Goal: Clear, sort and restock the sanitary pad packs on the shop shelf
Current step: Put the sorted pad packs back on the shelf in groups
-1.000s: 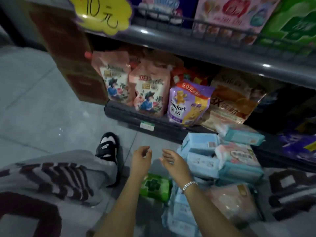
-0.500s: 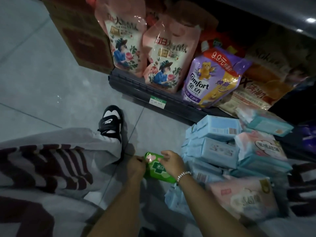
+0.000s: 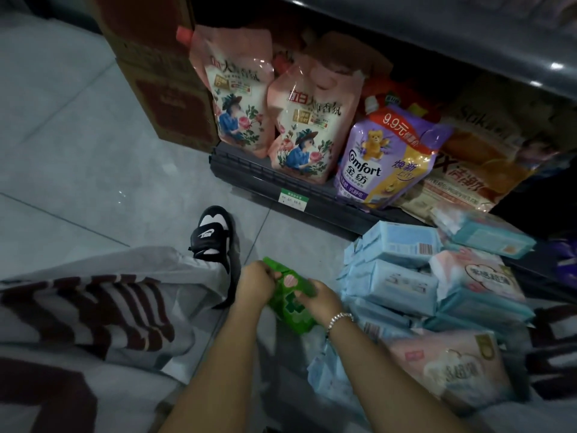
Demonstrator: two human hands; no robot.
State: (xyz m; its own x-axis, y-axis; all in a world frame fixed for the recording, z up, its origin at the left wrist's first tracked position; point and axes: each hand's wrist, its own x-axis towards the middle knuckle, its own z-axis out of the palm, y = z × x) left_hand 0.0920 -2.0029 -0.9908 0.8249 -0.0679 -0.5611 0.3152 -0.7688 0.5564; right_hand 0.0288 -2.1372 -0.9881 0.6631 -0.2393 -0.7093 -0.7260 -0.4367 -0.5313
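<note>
A green pad pack with a pink round sticker is held low over the floor between both hands. My left hand grips its left end and my right hand, with a bead bracelet on the wrist, grips its right side. Just right of the hands, a pile of light blue pad packs lies on the floor. Pink packs and teal packs sit further right. A large pink pack lies at the near right.
The dark bottom shelf carries two pink floral refill pouches, a purple Comfort pouch and orange bags. Brown cartons stand at its left. My sandalled foot and striped trouser leg are at the left on grey tiles.
Both hands were empty above the green pack, then came down and closed on it. They now hold it slightly raised and turned. The view has tilted down toward the floor.
</note>
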